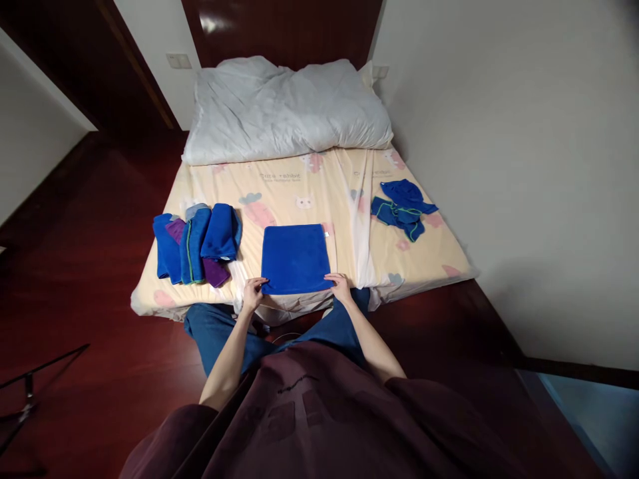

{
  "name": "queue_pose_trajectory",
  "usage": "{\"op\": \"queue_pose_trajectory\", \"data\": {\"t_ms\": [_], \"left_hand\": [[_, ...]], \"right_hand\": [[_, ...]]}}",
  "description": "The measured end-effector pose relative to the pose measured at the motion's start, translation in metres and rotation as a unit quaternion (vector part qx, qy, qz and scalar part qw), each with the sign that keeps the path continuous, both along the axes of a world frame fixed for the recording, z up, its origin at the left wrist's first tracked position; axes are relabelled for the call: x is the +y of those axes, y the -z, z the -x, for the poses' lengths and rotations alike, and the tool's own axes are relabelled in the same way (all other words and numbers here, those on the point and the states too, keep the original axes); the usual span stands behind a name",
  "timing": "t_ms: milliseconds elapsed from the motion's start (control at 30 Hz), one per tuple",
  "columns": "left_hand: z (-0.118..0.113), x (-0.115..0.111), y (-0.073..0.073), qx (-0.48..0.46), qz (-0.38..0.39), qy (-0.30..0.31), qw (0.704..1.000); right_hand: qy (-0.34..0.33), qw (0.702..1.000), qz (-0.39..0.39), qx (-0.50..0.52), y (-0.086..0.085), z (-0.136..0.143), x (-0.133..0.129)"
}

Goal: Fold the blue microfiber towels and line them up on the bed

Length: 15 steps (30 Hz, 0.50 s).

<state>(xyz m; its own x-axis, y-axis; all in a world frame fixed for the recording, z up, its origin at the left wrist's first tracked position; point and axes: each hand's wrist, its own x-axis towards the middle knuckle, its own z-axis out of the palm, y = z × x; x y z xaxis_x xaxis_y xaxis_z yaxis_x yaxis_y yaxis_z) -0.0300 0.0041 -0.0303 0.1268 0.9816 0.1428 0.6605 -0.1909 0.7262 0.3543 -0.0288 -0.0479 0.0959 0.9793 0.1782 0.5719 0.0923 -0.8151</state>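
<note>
The left hand (253, 293) and right hand (339, 287) each pinch 1 near corner of 1 blue cloth (295, 258) spread between them. I see 1 folded pile (197, 243) to their left, 1 crumpled heap (402, 193) right.

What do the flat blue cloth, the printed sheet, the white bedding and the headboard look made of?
Flat blue cloth: soft matte textile, possibly microfiber; slightly plush surface, edged border.
Printed sheet: thin woven-looking fabric, perhaps cotton; it creases finely.
White bedding: smooth fabric, apparently padded; puffy folds.
Headboard: dark, glossy, probably varnished wood or laminate; it reflects a bright glare.
</note>
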Motion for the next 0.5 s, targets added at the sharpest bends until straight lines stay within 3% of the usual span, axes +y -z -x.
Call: {"op": "queue_pose_trajectory", "data": {"t_ms": [300, 500], "left_hand": [[0.003, -0.008, 0.001, -0.044, 0.013, 0.000, 0.999], [0.001, -0.007, 0.000, -0.025, 0.013, 0.019, 0.999]], "right_hand": [[-0.007, 0.989, 0.023, 0.149, 0.008, -0.013, 0.001], [0.011, 0.994, 0.028, 0.101, 0.005, -0.007, 0.000]]}}
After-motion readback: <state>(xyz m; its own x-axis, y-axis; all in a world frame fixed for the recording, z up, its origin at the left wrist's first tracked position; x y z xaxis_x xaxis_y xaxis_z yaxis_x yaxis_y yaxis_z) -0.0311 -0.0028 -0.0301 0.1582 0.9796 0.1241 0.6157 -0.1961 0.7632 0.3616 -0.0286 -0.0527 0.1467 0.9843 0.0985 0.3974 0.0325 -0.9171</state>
